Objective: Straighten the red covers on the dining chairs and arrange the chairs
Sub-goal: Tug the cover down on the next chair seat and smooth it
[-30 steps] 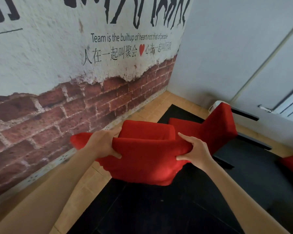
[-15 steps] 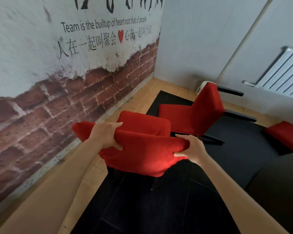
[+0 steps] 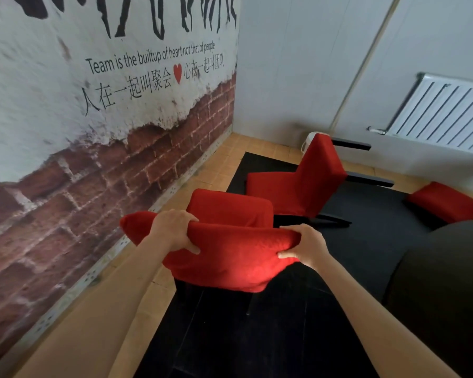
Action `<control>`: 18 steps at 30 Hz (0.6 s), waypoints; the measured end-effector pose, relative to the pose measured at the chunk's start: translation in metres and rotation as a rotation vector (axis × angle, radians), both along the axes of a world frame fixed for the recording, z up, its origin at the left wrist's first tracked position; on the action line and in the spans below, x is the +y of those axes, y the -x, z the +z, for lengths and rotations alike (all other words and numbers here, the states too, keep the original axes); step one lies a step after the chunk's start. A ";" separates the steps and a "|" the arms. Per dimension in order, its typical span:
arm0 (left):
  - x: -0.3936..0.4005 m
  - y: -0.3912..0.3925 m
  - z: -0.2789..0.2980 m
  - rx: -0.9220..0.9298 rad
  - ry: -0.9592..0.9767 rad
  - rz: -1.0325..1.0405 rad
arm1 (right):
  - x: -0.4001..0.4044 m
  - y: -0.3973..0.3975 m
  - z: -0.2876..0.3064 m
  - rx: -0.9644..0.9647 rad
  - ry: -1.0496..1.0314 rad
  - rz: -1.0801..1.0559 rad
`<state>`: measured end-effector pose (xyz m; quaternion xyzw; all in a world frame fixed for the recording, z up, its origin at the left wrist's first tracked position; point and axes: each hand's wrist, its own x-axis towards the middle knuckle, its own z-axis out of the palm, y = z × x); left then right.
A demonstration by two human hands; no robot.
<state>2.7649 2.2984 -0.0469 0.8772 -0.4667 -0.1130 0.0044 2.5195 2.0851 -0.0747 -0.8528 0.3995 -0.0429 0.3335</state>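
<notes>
Two hands: left hand [image 3: 172, 232] and right hand [image 3: 306, 246] both clamped over the top edge of the nearest chair's backrest cover [image 3: 224, 255], fingers curled over the far side, thumbs on the near face.
Nearest chair: at the left edge of the black mat [image 3: 257, 336], just beside the wall mural [image 3: 93, 105]; seat [image 3: 230, 207] beyond the backrest.
Second chair [image 3: 303, 181]: farther back on the mat, side-on, near the corner.
Third red cover [image 3: 445, 201]: at the right, apart from the other two.
Around: white radiator [image 3: 443, 113] on the right wall; vertical pipe [image 3: 363, 64] beside it; dark rounded table edge [image 3: 443, 282] at lower right.
Hidden: nearest chair's legs mostly behind the hanging cover; white object [image 3: 309, 139] behind the second chair too covered to identify; third chair cut to a red pad, frame unclear.
Cut off: both forearms at the bottom edge; mural's black figures at the top.
Materials: covers of soft, slightly textured red fabric, bunched under the grip; mat matte black; floor of tan tiles [image 3: 224, 159]; mural printed as brick under peeling plaster.
</notes>
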 end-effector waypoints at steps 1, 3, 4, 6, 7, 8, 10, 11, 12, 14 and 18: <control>0.002 0.000 0.001 0.003 -0.003 -0.002 | 0.003 0.001 0.000 0.000 -0.002 -0.003; 0.007 0.001 0.001 0.016 -0.003 0.002 | 0.007 0.001 0.001 -0.006 -0.007 -0.004; 0.009 0.001 0.001 0.018 -0.001 0.003 | 0.009 0.001 0.000 -0.017 -0.010 -0.007; 0.016 0.002 0.001 0.019 0.006 0.011 | 0.014 -0.001 -0.001 -0.038 -0.012 -0.011; 0.019 0.001 0.001 0.018 0.010 0.017 | 0.016 -0.002 -0.001 -0.048 -0.008 -0.011; 0.024 0.001 0.002 0.017 0.013 0.026 | 0.019 -0.005 -0.002 -0.058 -0.003 -0.008; 0.035 -0.001 0.003 0.021 0.013 0.053 | 0.026 -0.011 -0.002 -0.068 0.005 0.017; 0.041 -0.003 0.004 0.023 0.009 0.068 | 0.030 -0.014 -0.003 -0.074 0.005 0.031; 0.047 -0.004 0.005 0.024 0.001 0.084 | 0.034 -0.018 -0.003 -0.080 0.004 0.045; 0.059 -0.006 0.006 0.021 -0.016 0.111 | 0.042 -0.024 -0.004 -0.091 0.005 0.071; 0.082 -0.013 0.007 0.011 -0.031 0.161 | 0.059 -0.039 -0.003 -0.100 0.009 0.118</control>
